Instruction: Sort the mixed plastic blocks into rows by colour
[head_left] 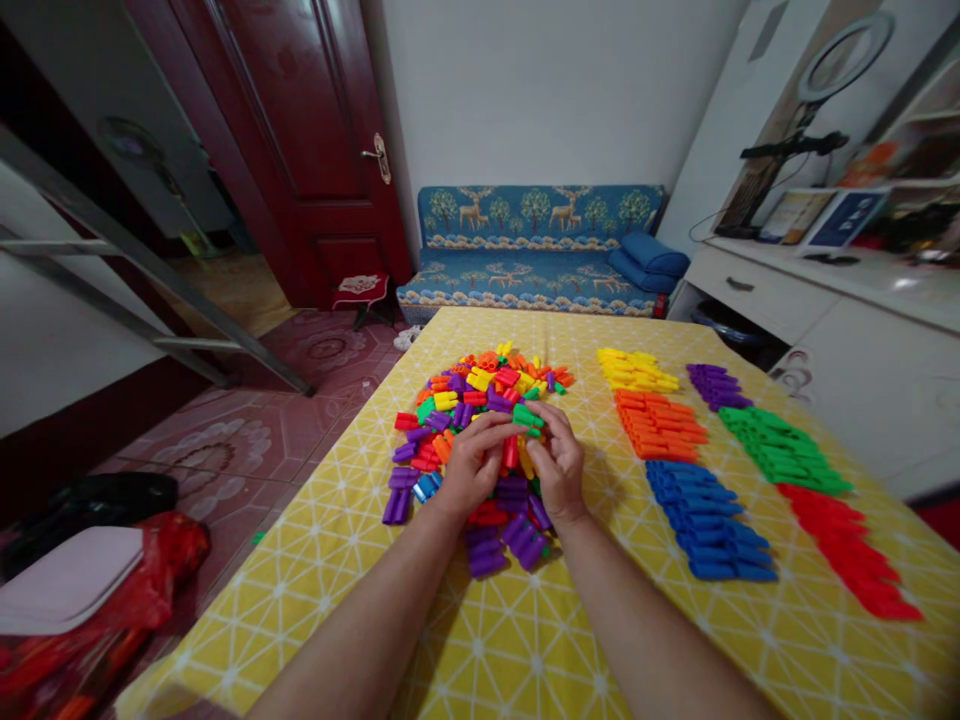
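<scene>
A mixed heap of plastic toy building blocks, with purple blocks (487, 552) at its near edge, lies on the table in front of me. Over the heap, my right hand (559, 465) pinches a green toy block (528, 419) between thumb and fingers. My left hand (474, 462) comes in from the other side, its fingers closed together and their tips at the same green block. Part of the heap is hidden beneath both hands. A blue block (427, 486) lies just left of my left hand.
Right of the heap lie sorted groups of yellow (637, 371), orange (658, 425), blue (709, 520), purple (718, 387), green (784, 450) and red blocks (847, 550). A patterned yellow cloth (330, 590) covers the table. A blue sofa (525, 275) stands behind, a white cabinet (840, 350) at right.
</scene>
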